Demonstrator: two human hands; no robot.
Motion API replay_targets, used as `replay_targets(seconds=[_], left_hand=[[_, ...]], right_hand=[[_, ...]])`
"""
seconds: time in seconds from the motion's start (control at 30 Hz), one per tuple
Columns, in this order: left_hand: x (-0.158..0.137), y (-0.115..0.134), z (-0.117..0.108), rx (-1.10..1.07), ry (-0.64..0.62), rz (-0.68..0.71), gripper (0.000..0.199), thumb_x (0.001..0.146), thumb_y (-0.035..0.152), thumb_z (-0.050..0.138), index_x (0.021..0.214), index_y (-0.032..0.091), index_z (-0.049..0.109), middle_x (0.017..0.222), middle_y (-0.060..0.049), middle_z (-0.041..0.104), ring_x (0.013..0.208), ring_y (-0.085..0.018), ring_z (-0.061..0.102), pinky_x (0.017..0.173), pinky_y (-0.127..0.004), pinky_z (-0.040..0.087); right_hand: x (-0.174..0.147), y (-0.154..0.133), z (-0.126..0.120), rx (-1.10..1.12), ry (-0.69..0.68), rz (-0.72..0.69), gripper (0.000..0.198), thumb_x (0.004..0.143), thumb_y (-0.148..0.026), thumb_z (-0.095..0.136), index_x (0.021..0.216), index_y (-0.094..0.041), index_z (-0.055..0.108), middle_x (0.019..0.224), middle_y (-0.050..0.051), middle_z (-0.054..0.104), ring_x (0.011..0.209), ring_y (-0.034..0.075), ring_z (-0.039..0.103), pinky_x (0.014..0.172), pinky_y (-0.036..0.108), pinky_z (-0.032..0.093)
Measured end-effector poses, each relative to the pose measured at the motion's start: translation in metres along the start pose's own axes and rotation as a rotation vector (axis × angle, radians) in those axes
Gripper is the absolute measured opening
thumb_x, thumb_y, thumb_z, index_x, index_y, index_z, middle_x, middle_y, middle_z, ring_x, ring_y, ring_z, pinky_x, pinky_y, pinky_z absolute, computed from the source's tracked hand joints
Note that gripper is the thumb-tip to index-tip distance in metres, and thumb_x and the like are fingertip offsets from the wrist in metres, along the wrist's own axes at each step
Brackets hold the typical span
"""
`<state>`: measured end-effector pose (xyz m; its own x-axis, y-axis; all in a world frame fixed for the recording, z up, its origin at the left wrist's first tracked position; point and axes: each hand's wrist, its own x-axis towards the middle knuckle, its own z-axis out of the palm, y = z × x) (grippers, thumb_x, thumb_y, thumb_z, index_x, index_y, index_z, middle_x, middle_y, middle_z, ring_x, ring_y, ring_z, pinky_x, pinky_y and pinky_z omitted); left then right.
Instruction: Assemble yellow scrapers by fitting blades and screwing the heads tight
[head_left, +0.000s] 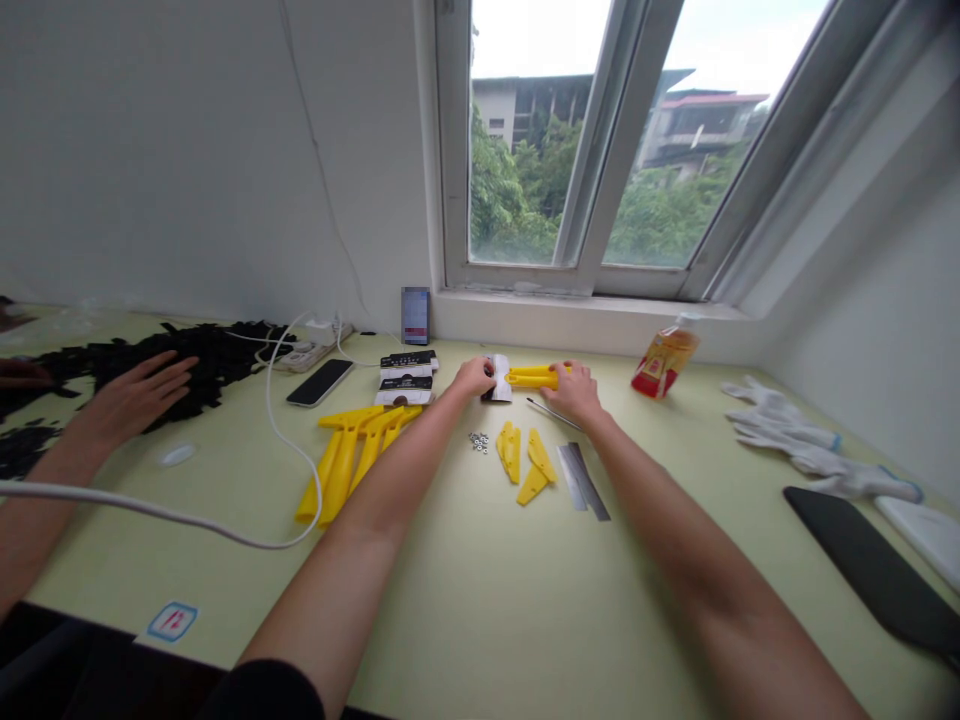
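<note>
both at once: pinching a black-and-white packet (499, 385) in the left hand (474, 378), gripping a yellow plastic handle (529, 377) in the right hand (574, 392).

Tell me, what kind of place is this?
It looks like a small workroom, maybe a workshop. Yellow handles and tiny metal bits lie on the table, a numbered label marks its edge, and another person's hand is at a pile of black strips.

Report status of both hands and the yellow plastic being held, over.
Left hand touching packet. Right hand gripping yellow plastic, exposed end toward packet. Thin rod close beside right hand.
</note>
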<state>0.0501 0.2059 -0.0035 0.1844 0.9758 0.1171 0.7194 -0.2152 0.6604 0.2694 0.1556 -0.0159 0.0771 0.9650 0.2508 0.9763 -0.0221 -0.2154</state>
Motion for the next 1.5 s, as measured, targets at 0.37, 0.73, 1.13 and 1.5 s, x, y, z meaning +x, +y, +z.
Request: replay_targets(seconds=[0.37,0.73,1.13,1.5], left_hand=[[-0.003,-0.007,0.000,-0.059,0.026,0.049,0.037,0.064,0.014,0.075,0.100,0.020,0.072,0.100,-0.006,0.072,0.093,-0.022,0.065,0.087,-0.030,0.049],[0.000,-0.007,0.001,-0.237,0.034,-0.029,0.034,0.064,0.009,0.074,0.097,0.013,0.073,0.088,-0.006,0.073,0.073,-0.015,0.064,0.068,-0.023,0.050],[0.005,-0.008,0.006,-0.186,0.078,-0.052,0.034,0.065,0.008,0.072,0.098,0.016,0.074,0.101,-0.007,0.073,0.089,-0.018,0.066,0.085,-0.027,0.049],[0.004,-0.004,0.007,-0.122,0.065,-0.028,0.031,0.070,0.012,0.071,0.100,0.015,0.076,0.107,-0.010,0.073,0.096,-0.020,0.067,0.094,-0.029,0.047]], right_hand=[[0.017,-0.013,0.005,-0.073,-0.201,-0.229,0.054,0.093,-0.047,0.036,0.143,-0.028,0.044,0.153,0.011,0.038,0.139,0.032,0.031,0.107,0.061,0.025],[0.015,-0.015,0.006,-0.089,-0.171,-0.225,0.051,0.093,-0.043,0.037,0.141,-0.027,0.045,0.148,0.012,0.043,0.134,0.031,0.036,0.106,0.060,0.028],[0.013,-0.015,0.008,-0.057,-0.102,-0.200,0.045,0.091,-0.035,0.038,0.134,-0.025,0.049,0.140,0.011,0.051,0.129,0.028,0.041,0.103,0.056,0.032],[0.017,-0.006,0.015,-0.050,-0.133,-0.178,0.049,0.093,-0.023,0.032,0.140,-0.027,0.045,0.146,0.010,0.046,0.137,0.030,0.033,0.107,0.066,0.024]])
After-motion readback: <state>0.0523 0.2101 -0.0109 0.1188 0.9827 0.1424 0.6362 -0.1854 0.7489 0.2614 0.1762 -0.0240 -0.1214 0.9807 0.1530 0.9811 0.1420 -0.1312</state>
